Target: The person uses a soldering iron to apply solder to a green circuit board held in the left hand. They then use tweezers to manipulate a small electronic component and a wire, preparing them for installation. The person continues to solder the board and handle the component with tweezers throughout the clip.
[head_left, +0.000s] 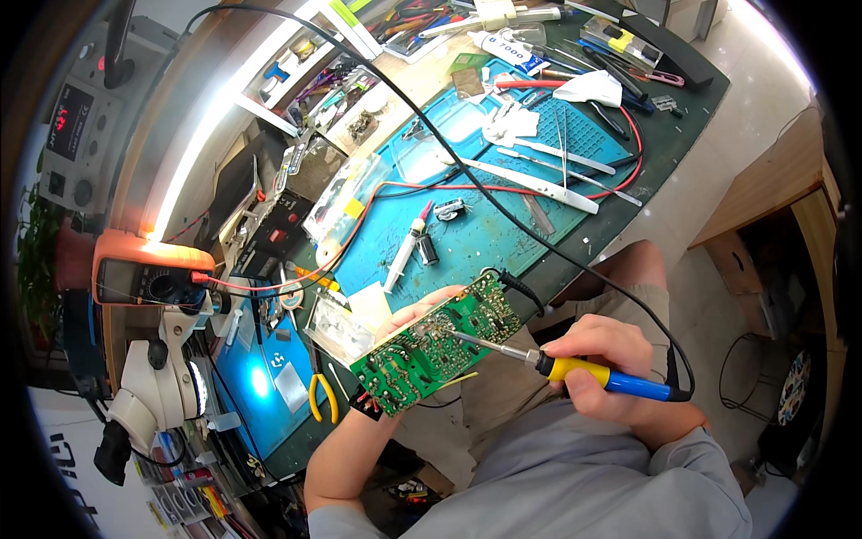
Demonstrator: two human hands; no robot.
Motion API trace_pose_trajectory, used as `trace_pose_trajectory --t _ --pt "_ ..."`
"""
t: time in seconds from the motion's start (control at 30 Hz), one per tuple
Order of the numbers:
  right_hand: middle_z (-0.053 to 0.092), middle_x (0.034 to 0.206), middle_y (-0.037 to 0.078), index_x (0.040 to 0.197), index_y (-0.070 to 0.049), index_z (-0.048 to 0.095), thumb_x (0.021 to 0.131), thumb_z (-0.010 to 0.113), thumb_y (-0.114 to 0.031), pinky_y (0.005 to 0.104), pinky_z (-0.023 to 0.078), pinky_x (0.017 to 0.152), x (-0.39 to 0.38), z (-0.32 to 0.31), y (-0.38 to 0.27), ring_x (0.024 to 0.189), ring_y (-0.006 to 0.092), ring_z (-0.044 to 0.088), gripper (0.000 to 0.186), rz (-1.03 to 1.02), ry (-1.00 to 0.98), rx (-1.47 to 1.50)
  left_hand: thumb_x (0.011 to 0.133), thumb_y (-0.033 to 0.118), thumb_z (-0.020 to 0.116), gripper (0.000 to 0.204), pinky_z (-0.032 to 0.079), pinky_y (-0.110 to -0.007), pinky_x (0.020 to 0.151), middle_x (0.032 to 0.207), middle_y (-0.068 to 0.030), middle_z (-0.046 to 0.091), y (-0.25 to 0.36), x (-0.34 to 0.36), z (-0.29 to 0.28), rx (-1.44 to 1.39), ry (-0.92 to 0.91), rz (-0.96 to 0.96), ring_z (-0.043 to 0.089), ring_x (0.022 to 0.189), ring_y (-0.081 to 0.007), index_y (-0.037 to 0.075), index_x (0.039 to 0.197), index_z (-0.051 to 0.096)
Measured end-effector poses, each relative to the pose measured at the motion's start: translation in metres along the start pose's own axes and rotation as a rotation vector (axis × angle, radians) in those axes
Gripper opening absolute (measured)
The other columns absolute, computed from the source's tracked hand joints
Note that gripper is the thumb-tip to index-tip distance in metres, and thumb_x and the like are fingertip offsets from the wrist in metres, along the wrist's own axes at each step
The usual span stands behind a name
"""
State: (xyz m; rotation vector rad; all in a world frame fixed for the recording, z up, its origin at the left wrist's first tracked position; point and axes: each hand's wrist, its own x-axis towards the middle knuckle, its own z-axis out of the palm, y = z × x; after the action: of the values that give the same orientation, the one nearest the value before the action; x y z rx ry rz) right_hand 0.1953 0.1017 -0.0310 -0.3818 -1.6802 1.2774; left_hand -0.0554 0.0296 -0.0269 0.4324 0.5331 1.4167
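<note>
The left hand [409,316] grips a green rectangular printed circuit board [437,343] from behind and below, fingers curled over its far long edge, solder side facing up. The board is held in the air above the person's lap, just off the near edge of the bench, tilted with its right end higher. The right hand [600,364] is clenched in a pen grip around a soldering iron with yellow collar and blue handle [593,373]; the metal tip [460,337] touches the board near its middle.

To do this well, I judge the board needs steadying: it floats unsupported, so bracing the left wrist on the bench edge would help. Keep the tip on one joint only, and keep the left fingertips clear of the hot shaft, which lies close across the board.

Edges and room: the black iron cord [467,175] loops over the blue silicone work mat [503,207] and round behind the right hand, so a wide swing could drag it through a white syringe with red cap [406,251] and the long white tweezers [539,184]. Yellow-handled cutting pliers [321,395] lie just left of the board's low end. An orange multimeter [148,274] and a white microscope [153,386] crowd the far left. Open space is to the right and below, over the lap; leftward is tight.
</note>
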Motion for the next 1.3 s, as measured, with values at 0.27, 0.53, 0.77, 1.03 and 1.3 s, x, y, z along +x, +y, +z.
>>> trace_pose_trajectory --t 0.27,0.53,0.77,1.03,1.3 --pt "0.071 0.081 0.009 0.104 -0.002 0.072 0.079 0.069 -0.008 0.0276 0.053 0.059 -0.005 0.001 -0.002 0.066 0.0187 0.068 0.026 0.115 0.039 0.034 0.097 0.003 0.053 0.045 0.057 -0.052 0.099 0.142 -0.0256 0.052 0.003 0.001 -0.005 -0.070 -0.005 -0.071 0.066 0.114 -0.0338 -0.018 0.136 0.045" --pt "0.071 0.079 0.011 0.105 -0.001 0.070 0.079 0.068 -0.005 0.0278 0.052 0.059 -0.004 0.001 0.000 0.065 0.0188 0.067 0.027 0.127 0.039 0.079 0.097 0.002 0.052 0.045 0.057 -0.051 0.099 0.144 -0.0255 0.050 0.000 -0.001 -0.010 0.015 -0.017 -0.020 0.065 0.116 -0.0330 -0.017 0.137 0.045" --pt "0.071 0.079 0.010 0.106 -0.001 0.070 0.078 0.068 -0.004 0.0276 0.052 0.059 -0.004 0.001 -0.002 0.065 0.0185 0.067 0.028 0.135 0.012 0.057 0.097 0.002 0.050 0.046 0.056 -0.051 0.100 0.142 -0.0255 0.052 -0.001 0.000 0.005 0.005 -0.054 0.017 0.065 0.116 -0.0336 -0.016 0.139 0.044" --pt "0.068 0.080 0.012 0.107 0.001 0.069 0.087 0.065 -0.012 0.0260 0.053 0.056 -0.002 0.000 -0.001 0.062 0.0166 0.067 0.024 0.078 -0.008 0.063 0.097 0.003 0.051 0.047 0.059 -0.050 0.096 0.141 -0.0252 0.053 0.001 -0.001 0.003 -0.013 0.028 -0.025 0.066 0.114 -0.0327 -0.016 0.139 0.044" --pt "0.067 0.076 0.012 0.109 0.003 0.067 0.093 0.063 -0.019 0.0258 0.053 0.054 -0.002 0.002 0.001 0.059 0.0160 0.067 0.027 0.015 -0.012 0.001 0.098 0.006 0.047 0.047 0.060 -0.048 0.094 0.142 -0.0253 0.052 0.000 -0.002 0.001 0.017 0.020 0.004 0.066 0.115 -0.0332 -0.015 0.140 0.043"
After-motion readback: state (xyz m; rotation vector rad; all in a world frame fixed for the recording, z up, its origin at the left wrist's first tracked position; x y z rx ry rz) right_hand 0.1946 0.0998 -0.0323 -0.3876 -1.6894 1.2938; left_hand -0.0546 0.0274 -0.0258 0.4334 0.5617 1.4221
